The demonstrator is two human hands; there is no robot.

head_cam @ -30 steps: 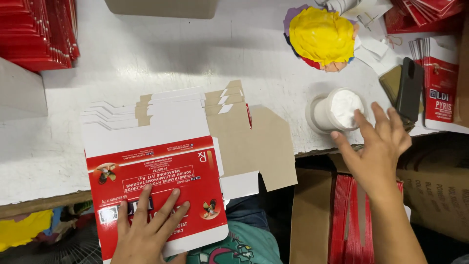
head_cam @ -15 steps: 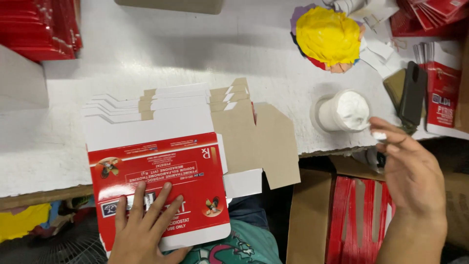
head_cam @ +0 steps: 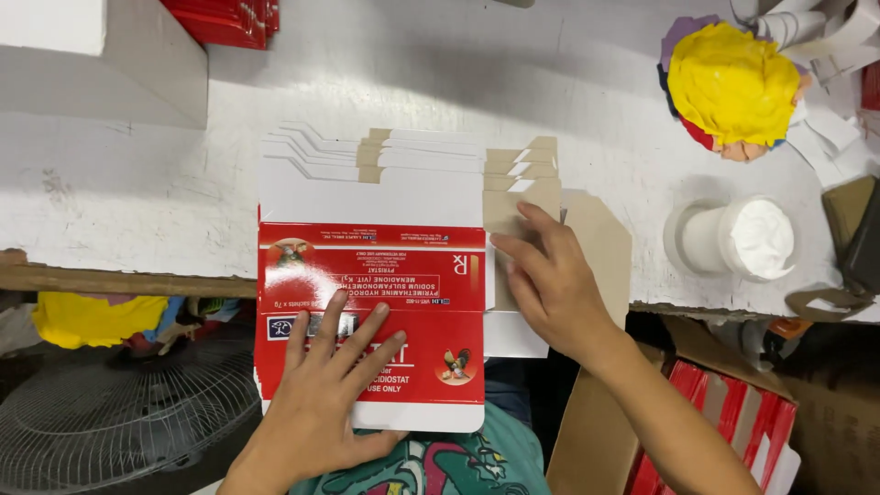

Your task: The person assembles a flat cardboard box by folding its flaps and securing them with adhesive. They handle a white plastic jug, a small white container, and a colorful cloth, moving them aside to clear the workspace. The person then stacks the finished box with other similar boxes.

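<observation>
Head view: left hand (head_cam: 321, 385) lies flat, open, on the carton stack (head_cam: 371, 312); right hand (head_cam: 550, 275), open, presses its brown flap (head_cam: 513, 215).

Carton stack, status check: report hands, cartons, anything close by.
Left hand flat on the red carton stack. Right hand fingertips on the brown side flap. White paste tub stands apart, right.

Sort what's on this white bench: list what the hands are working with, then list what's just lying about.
In hand:
- stack of flat red-and-white printed cartons, pinned by the left hand
- brown cardboard side flaps, under the right hand

Lying about:
- white tub of white paste
- yellow cloth bundle
- red carton pile, far corner
- grey fan below the bench
</observation>
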